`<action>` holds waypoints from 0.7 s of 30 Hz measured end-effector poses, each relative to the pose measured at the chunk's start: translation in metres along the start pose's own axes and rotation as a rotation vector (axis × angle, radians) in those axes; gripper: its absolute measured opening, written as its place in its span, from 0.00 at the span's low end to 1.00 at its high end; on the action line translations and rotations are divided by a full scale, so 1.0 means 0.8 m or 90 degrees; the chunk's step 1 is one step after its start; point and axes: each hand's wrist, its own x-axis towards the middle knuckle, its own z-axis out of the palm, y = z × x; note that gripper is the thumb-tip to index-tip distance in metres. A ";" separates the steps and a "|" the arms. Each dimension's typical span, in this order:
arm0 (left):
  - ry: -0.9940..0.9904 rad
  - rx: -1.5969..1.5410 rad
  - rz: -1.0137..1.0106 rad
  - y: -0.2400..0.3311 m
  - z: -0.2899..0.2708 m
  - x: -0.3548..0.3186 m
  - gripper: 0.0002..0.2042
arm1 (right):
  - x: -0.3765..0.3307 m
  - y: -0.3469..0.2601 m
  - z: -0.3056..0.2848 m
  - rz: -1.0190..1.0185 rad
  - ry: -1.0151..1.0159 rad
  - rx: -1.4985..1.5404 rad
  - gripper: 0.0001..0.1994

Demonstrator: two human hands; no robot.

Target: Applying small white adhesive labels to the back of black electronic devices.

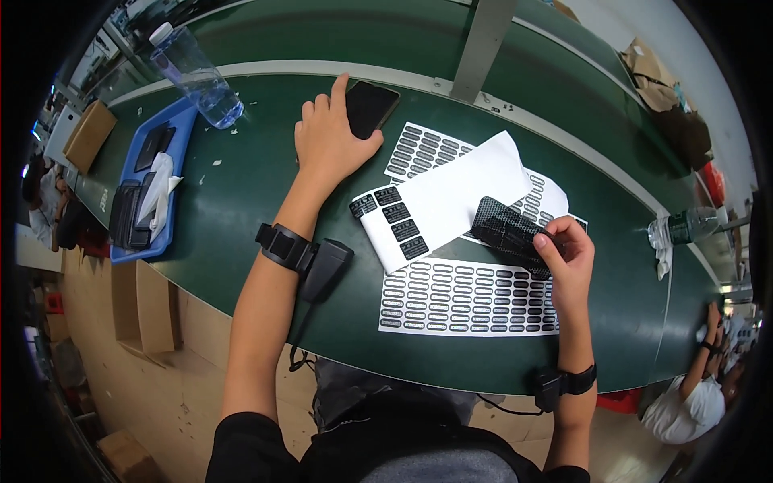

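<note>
My left hand (328, 137) reaches to the far side of the table, fingers stretched out and apart. Its thumb and index finger lie along the edges of a black smartphone (372, 110), which rests flat. My right hand (572, 262) pinches the near right end of a flat black piece with a fine checkered pattern (503, 225); its exact kind I cannot tell. This piece is over a white backing strip (463, 189) with black rectangular labels (396, 212) at its left end. Beneath lie white sheets of dark oval stickers (459, 298), partly covered by the strip.
On the green table (241, 217), a blue tray (179, 161) at the left holds black cases and a white tissue. A water bottle (197, 80) stands by it. Another bottle (692, 225) lies at the right. A metal post (483, 52) rises behind. A co-worker (692, 394) sits at far right.
</note>
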 end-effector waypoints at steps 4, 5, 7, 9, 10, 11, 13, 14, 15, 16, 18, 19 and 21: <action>-0.007 -0.051 0.001 -0.004 -0.004 -0.002 0.44 | -0.001 -0.003 0.001 -0.003 -0.006 -0.005 0.08; -0.014 -0.059 0.003 -0.003 -0.005 -0.002 0.45 | -0.001 -0.003 0.001 -0.003 -0.004 -0.002 0.08; -0.016 -0.048 -0.003 -0.004 -0.007 -0.002 0.45 | 0.000 -0.003 0.001 -0.008 -0.008 -0.005 0.08; -0.020 -0.038 -0.008 -0.004 -0.008 -0.002 0.45 | 0.001 -0.002 0.001 -0.014 -0.009 -0.009 0.07; -0.028 -0.045 -0.015 -0.004 -0.008 -0.002 0.45 | 0.001 -0.002 0.001 -0.016 -0.009 -0.011 0.07; -0.035 -0.052 -0.021 -0.003 -0.009 -0.002 0.44 | 0.001 -0.002 0.001 -0.019 -0.009 -0.014 0.07; -0.032 -0.054 -0.020 -0.004 -0.007 -0.001 0.44 | 0.001 -0.002 0.001 -0.022 -0.009 -0.013 0.07; -0.029 -0.056 -0.020 -0.004 -0.006 -0.001 0.44 | 0.001 -0.002 0.000 -0.024 -0.009 -0.011 0.07; -0.029 -0.057 -0.020 -0.005 -0.005 -0.001 0.44 | 0.001 -0.001 0.000 -0.025 -0.008 -0.012 0.07; -0.026 -0.051 -0.020 -0.005 -0.005 0.000 0.44 | 0.002 -0.001 0.001 -0.028 -0.006 -0.015 0.07; -0.023 -0.049 -0.019 -0.005 -0.003 0.001 0.43 | 0.002 -0.001 0.000 -0.033 0.000 -0.020 0.07; -0.009 -0.058 -0.016 -0.004 0.000 0.001 0.43 | 0.001 -0.001 -0.001 -0.032 -0.002 -0.018 0.07; 0.007 -0.064 -0.013 -0.005 0.001 0.001 0.42 | 0.001 -0.001 0.000 -0.032 -0.006 -0.015 0.07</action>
